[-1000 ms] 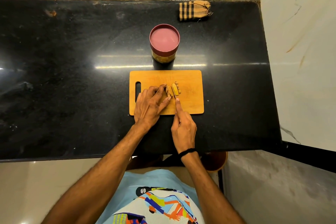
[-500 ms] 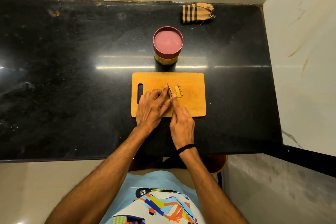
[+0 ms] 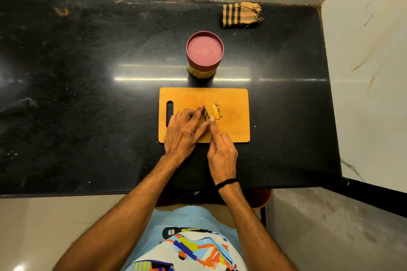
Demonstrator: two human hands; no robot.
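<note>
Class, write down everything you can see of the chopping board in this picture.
The chopping board is a rectangular slab that looks like orange-brown wood, with rounded corners and an oblong handle slot at its left end. It lies flat on the black counter, just nearer than the lidded jar. The left hand rests on it, holding a root piece; the right hand holds a knife over it. Yellow cut pieces lie on it right of the blade.
</note>
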